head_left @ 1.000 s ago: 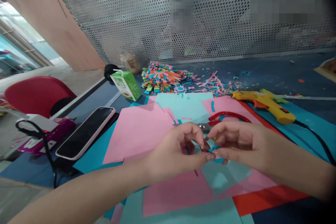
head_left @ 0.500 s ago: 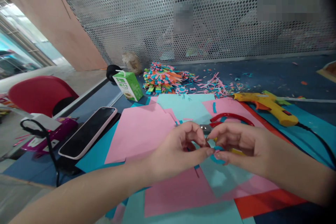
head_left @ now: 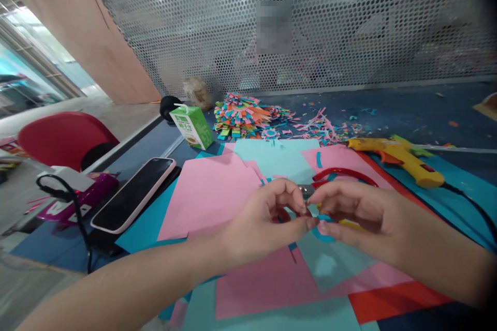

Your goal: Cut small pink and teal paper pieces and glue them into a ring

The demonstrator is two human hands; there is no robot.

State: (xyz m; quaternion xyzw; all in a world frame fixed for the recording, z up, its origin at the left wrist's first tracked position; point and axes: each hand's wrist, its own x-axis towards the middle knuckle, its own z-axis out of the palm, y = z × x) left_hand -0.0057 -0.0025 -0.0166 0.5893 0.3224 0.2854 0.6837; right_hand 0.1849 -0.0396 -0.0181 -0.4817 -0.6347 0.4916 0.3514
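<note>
Blue paper scrap [head_left: 325, 238] sits above the layered sheets [head_left: 336, 265], with, left to right, a phone [head_left: 134, 194] lying flat, my left hand [head_left: 267, 222] bunching its fingertips beside the scrap, whether gripping it I can't quite tell, my right hand [head_left: 361, 212] pinching it, and a yellow glue gun [head_left: 404, 159].

A rectangular, pink-cased smartphone [head_left: 134, 194] lies face-up; a green-and-white drink carton [head_left: 191, 126] stands beyond it; a perforated grey metal panel [head_left: 217, 15] rises behind.
</note>
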